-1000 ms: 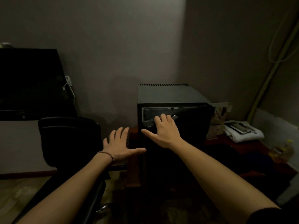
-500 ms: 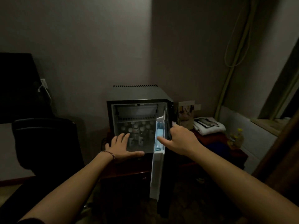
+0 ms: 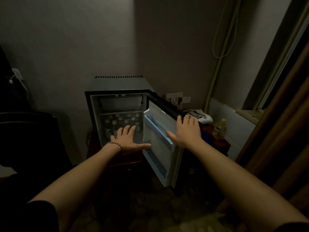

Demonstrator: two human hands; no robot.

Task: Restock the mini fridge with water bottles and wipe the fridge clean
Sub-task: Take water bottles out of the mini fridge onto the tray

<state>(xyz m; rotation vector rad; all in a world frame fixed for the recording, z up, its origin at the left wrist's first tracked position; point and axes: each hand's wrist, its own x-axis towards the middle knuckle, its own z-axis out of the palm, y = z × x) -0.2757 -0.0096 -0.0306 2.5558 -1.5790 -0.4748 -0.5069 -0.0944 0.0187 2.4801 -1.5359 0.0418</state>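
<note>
Head view: fridge door ajar between splayed left hand and right hand, fingers straight.

— What's on the left?
— A dark chair, near a plug.
— And right?
— A yellow-capped bottle, a white cloth, a hanging cable, a window.

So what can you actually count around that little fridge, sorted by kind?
Mini fridge: 1, with its door open
Blue door shelves: 2
Hands: 2, left hand and right hand
Yellow-capped bottle beside the fridge: 1
Bottles inside: many, too dim to count
Total: 6, bottles inside excluded
</note>
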